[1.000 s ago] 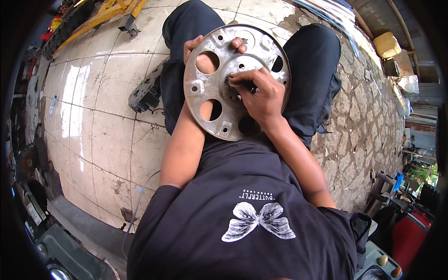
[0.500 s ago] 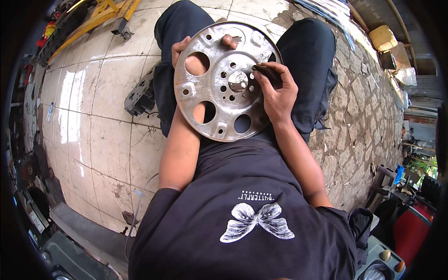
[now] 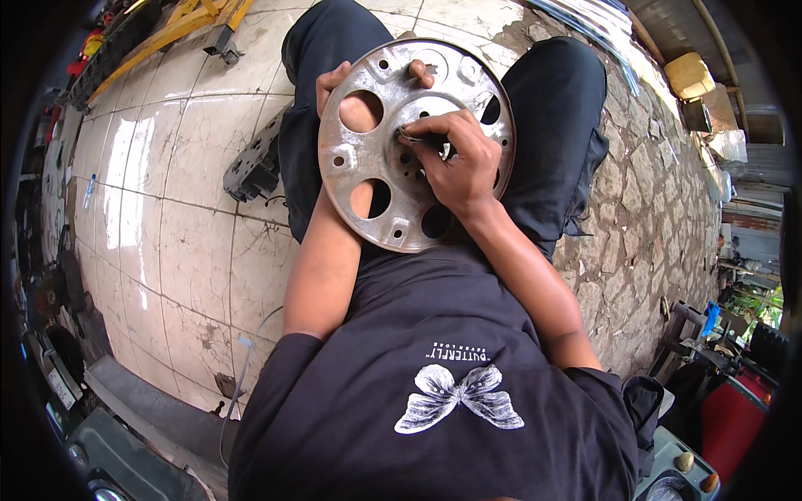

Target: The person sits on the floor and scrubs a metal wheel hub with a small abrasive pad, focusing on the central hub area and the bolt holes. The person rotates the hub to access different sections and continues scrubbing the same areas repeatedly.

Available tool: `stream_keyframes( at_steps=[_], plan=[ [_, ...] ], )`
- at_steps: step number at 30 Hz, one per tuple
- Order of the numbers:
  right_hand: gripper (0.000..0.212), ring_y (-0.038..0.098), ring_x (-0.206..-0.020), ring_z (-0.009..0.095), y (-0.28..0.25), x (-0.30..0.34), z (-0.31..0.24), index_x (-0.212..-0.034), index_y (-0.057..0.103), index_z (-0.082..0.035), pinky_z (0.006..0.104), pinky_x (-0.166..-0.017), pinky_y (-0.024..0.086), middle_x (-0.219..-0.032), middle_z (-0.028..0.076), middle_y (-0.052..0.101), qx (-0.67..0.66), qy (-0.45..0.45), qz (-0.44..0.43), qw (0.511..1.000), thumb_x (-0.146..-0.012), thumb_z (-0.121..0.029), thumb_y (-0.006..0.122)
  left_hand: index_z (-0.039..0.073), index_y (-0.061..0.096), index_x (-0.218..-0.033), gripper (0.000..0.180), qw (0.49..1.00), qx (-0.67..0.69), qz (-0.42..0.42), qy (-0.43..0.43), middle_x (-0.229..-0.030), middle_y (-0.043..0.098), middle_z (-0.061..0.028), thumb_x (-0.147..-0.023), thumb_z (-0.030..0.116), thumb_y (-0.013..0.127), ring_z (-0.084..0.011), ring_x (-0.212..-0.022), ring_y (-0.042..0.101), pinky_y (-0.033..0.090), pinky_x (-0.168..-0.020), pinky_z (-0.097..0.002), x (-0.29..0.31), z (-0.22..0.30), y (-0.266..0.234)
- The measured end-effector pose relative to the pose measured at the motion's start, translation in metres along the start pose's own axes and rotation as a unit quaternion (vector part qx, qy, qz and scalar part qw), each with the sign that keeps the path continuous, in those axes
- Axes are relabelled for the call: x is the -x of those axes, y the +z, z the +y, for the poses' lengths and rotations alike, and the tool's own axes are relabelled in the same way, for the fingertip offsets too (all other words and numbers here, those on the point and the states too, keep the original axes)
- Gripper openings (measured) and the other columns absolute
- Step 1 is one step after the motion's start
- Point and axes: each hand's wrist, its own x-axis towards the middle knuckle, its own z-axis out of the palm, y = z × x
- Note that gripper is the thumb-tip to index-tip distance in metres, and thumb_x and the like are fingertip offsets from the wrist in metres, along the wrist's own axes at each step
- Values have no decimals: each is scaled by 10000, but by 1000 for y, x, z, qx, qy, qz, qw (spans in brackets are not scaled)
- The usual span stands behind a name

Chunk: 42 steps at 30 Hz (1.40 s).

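A round grey metal flexplate (image 3: 355,156), pierced by large and small holes, rests tilted over my lap between my knees. My left hand (image 3: 332,83) grips it from behind at the upper left. Its fingers show at the rim and a fingertip pokes through an opening near the top; the palm shows through a large hole. My right hand (image 3: 464,163) lies over the plate's hub, thumb and fingers pinching a small dark folded piece (image 3: 404,135) against the face, left of the centre. The piece looks like a scrap of sandpaper, mostly hidden by the fingers.
A dark metal engine part (image 3: 254,163) lies on the tiled floor (image 3: 196,250) beside my left knee. Beyond it stands a yellow frame (image 3: 159,50). Stone paving (image 3: 635,200) runs along the right, with a yellow jerrycan (image 3: 689,75) farther off.
My right hand has moved left across the flexplate, from the right of the hub to its left side, carrying the dark piece. The plate has shifted slightly right; my left hand keeps its grip.
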Motion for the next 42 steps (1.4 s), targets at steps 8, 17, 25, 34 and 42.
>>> stream_keyframes(
  at_steps=[8,17,25,34,42],
  plan=[
    [202,713,-805,231,-3,11,6,-912,815,-139,368,-801,513,-922,-1,821,5,-11,26,1000,-767,-24,896,-98,578,-1270,741,999,34,2,-17,-1168,602,-216,-968,578,538,-375,-1187,559,499,-1059,-490,1,-1,1],
    [212,745,-840,234,-8,16,2,-911,809,-117,353,-782,556,-951,7,834,2,16,25,1000,-764,16,885,-88,507,-1380,753,998,59,5,4,-1152,598,-200,-986,554,502,-364,-1162,568,516,-1030,-481,0,-9,4],
    [236,676,-780,216,-10,15,-3,-955,822,-128,355,-719,571,-961,-17,825,23,7,6,1000,-772,14,870,-81,461,-1489,819,999,49,-2,2,-1163,591,-188,-977,556,516,-352,-1159,562,517,-1019,-479,0,-5,1],
    [287,685,-796,242,-12,16,-4,-982,826,-141,352,-739,574,-976,2,828,32,10,2,999,-754,29,858,-79,555,-1343,722,998,68,-3,-16,-1157,590,-203,-973,541,544,-353,-1158,558,521,-1004,-497,1,-3,0],
    [297,684,-790,222,-10,15,2,-980,827,-141,343,-720,568,-966,-8,825,32,-12,4,999,-739,28,867,-75,576,-1231,699,998,59,-22,-24,-1168,575,-200,-976,574,523,-357,-1199,548,551,-965,-490,2,0,3]
  ],
)
